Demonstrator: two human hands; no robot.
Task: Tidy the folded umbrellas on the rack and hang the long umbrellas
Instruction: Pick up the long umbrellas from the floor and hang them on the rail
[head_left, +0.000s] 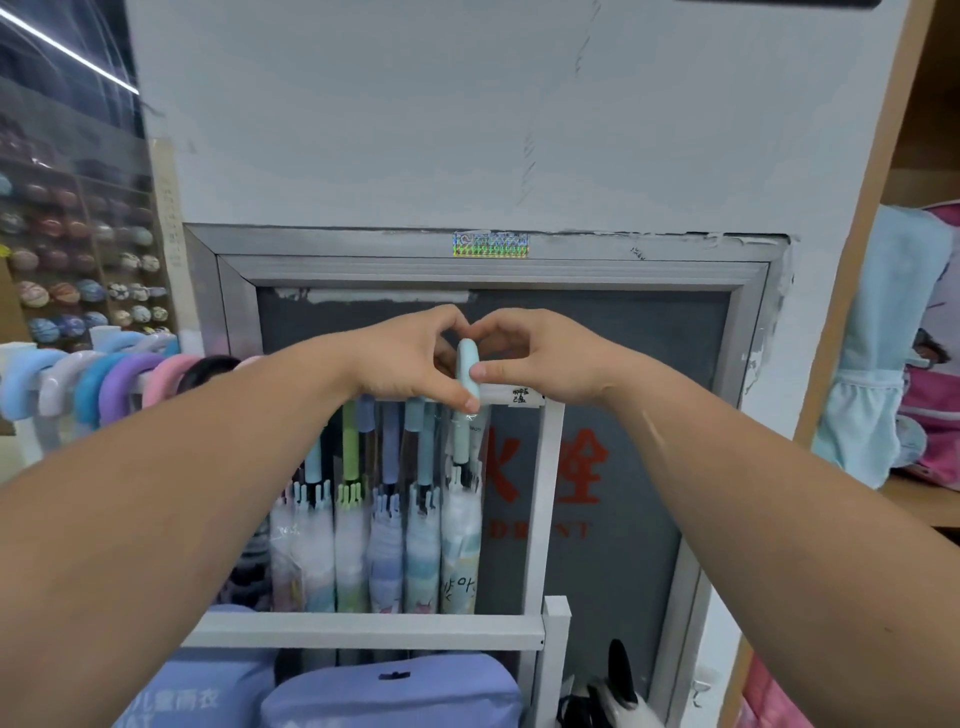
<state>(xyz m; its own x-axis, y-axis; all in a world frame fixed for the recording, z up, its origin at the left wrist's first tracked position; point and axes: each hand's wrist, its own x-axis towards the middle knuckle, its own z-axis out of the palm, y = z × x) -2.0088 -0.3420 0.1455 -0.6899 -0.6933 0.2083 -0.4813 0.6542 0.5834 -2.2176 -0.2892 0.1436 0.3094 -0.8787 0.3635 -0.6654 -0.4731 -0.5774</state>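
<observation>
A long umbrella with a pale blue hooked handle (467, 371) hangs at the right end of the white rack's top bar (511, 395). My left hand (410, 358) and my right hand (530, 358) both pinch that handle from either side. Its wrapped pastel canopy (460, 545) hangs straight down. Several more long umbrellas (363, 519) hang to its left, their handles hidden behind my left wrist.
Pastel hooked umbrella handles (98, 379) line a bar at the left. Blue fabric bags (389, 691) lie on the rack's lower shelf (363, 631). A grey cabinet door with red characters (613, 441) stands behind. Shelves of balls (78, 270) sit far left, backpacks (914, 353) at right.
</observation>
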